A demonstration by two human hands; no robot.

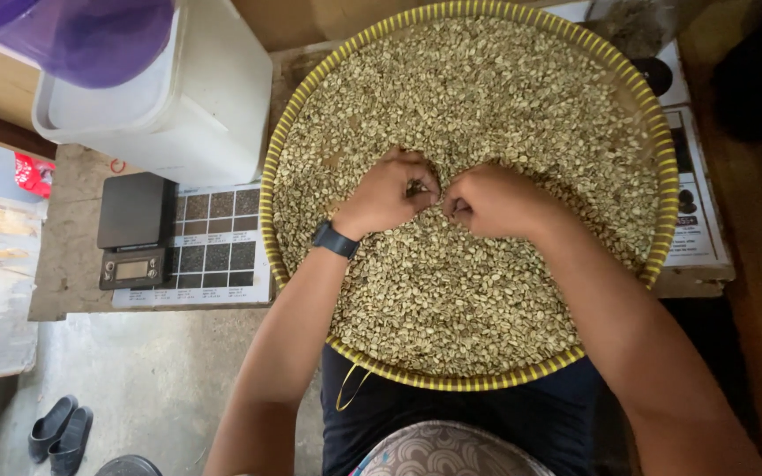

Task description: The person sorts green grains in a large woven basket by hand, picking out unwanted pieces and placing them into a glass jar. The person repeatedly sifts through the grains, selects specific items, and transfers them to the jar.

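A big round woven tray with a yellow rim rests on my lap and the table edge, filled with pale green coffee beans. My left hand, with a dark watch on its wrist, lies in the middle of the beans, fingers curled around a few of them. My right hand sits right beside it, fingers bent inward with beans under them. The two hands almost touch at the knuckles.
A small black digital scale stands on a printed chart sheet left of the tray. A white plastic tub is behind it, a purple container above. Dark sandals lie on the concrete floor lower left.
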